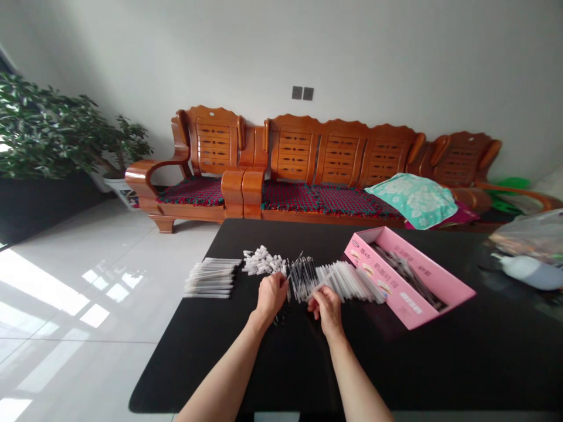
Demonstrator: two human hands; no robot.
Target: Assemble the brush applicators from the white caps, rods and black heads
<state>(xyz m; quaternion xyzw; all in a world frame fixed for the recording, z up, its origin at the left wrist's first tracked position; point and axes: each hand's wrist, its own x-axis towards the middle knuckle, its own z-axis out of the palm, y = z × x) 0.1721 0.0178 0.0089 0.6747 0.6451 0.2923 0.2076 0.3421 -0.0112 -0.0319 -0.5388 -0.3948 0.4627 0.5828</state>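
Across the black table (229, 363) in the head view, your hands are between its left edge and a pink box (398, 287). Your left hand (271, 294) pinches a slim dark refill (296, 266) between closed fingertips; your right hand (328, 306), apart from the left, has its fingers closed on a translucent tube (315, 291). Just beyond and between your hands lies a row of dark refills (305, 278), with loose translucent tubes (345, 281) to its right, reaching up to the box. White caps (260, 261) are heaped left of the refills, and white pens (213, 277) lie side by side at the left edge. Toward the right edge sits a white light bulb (530, 272). Beyond the far edge stands a wooden sofa (341, 155).
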